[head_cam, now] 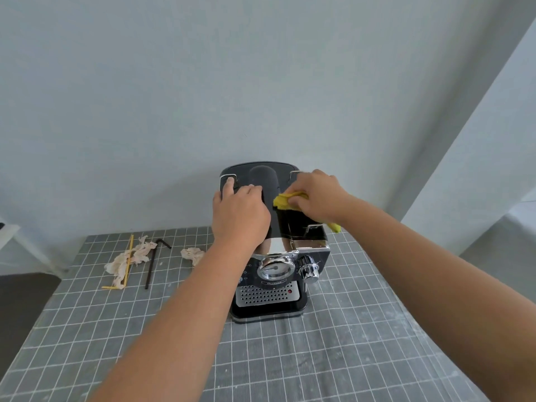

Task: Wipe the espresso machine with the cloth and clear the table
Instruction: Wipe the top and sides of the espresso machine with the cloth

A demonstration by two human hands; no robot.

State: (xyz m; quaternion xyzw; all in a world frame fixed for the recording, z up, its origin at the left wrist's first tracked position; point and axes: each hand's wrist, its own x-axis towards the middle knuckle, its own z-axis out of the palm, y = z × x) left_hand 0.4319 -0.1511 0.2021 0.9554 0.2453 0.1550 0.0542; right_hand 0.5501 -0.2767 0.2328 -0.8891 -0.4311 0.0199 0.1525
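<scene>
A black and chrome espresso machine [275, 265] stands on the grey checked tablecloth [319, 358], its gauge and knob facing me. My left hand [239, 213] rests on the left of its top, fingers spread over the lid. My right hand [316, 194] grips a yellow cloth [285, 200] and presses it on the right side of the top; a corner of the cloth hangs out below my wrist. Left of the machine lie a large crumpled tissue [130, 258], a smaller tissue [193, 254], a yellow straw [127, 262] and a black bent straw [152, 261].
A pale wall stands close behind the table. The table's left edge drops to a dark floor [17, 309], where a white piece of furniture [11, 233] shows. Checked cloth stretches in front of the machine and to its right.
</scene>
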